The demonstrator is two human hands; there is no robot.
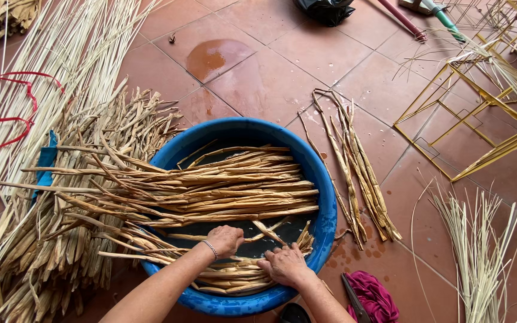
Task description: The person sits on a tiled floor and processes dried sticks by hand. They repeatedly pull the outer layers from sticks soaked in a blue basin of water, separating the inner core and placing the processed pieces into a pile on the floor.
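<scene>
Looking down on a round blue basin [328, 197] sitting on a terracotta tile floor [270, 72].

Inside the basin: dark water showing near the front, long tan dried leaf strips [210, 185] lying across it, their left ends overhanging the basin's left rim.

Left hand [225, 239] reaching over the basin's near rim, fingers curled and closing on a few soaking strips near the basin's middle front; thin bracelet [211, 249] showing at the wrist.

Right hand [283, 265] resting just right of it, inside the near rim, palm down, fingers bent and pressing on a small bunch of strips; full grasp not clear from this angle.

Left of the basin: large heap of dry strips [43, 251] touching and overlapping the rim. Beyond that heap, farther left: bundle of pale thin reeds [49, 66] with a red cord [7, 110] looping over it. Blue scrap [46, 158] peeking out between heap and reeds.

Right of the basin: small bundle of wet strips [354, 167] lying on damp tiles, near the rim but apart from it. Farther right: yellow wire frames [468, 113], and pale thin stalks [480, 257] fanning out toward the near right.

Near the basin's front right: magenta cloth [375, 296] with scissors [349, 293] lying at its left edge.

Behind the basin: wet patch [213, 57] darkening one tile.
</scene>
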